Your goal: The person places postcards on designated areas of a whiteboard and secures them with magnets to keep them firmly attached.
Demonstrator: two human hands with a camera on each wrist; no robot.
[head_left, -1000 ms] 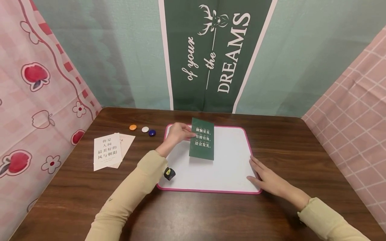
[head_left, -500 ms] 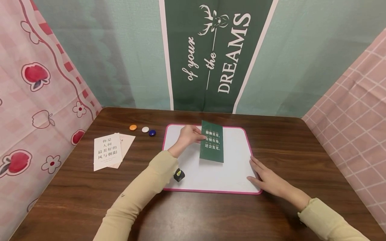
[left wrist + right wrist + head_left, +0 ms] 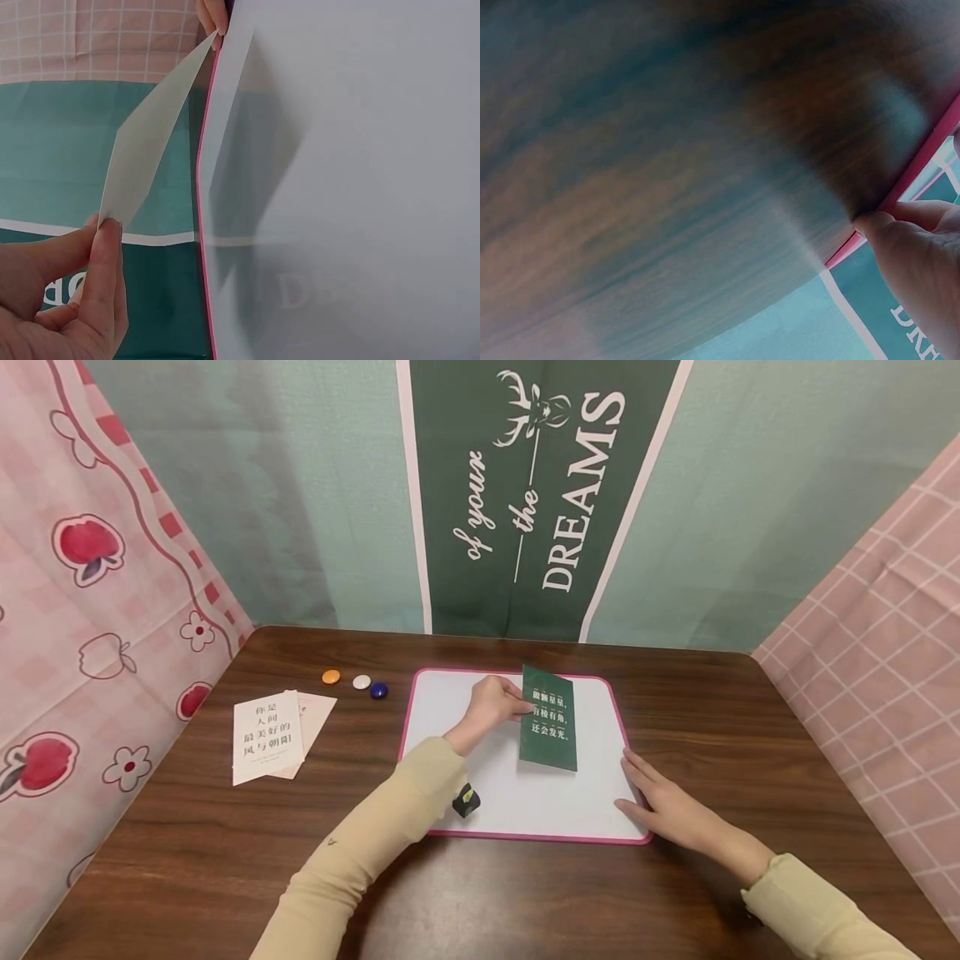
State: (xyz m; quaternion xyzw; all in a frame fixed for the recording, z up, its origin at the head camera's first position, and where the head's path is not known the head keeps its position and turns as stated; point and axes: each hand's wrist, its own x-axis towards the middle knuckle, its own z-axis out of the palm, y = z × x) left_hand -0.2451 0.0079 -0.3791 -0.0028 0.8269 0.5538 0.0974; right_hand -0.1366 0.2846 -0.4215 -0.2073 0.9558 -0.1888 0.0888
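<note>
My left hand pinches the left edge of a dark green card printed with white Chinese characters. The card is held tilted above the pink-edged whiteboard. In the left wrist view, the pale back of the card shows between thumb and fingers, and it casts a shadow on the board. At the board's right side my right hand rests with its fingers straight along the border and its thumb over the white surface. The right wrist view has the thumb touching the pink rim.
Left of the board lie two overlapping pale cards, the upper one with dark characters. Orange, white and blue round pieces sit behind them on the dark wooden table. Curtains hang along the back and sides.
My left hand has carried the green card rightward and slightly nearer across the whiteboard. The right hand and the things on the left have stayed put.
</note>
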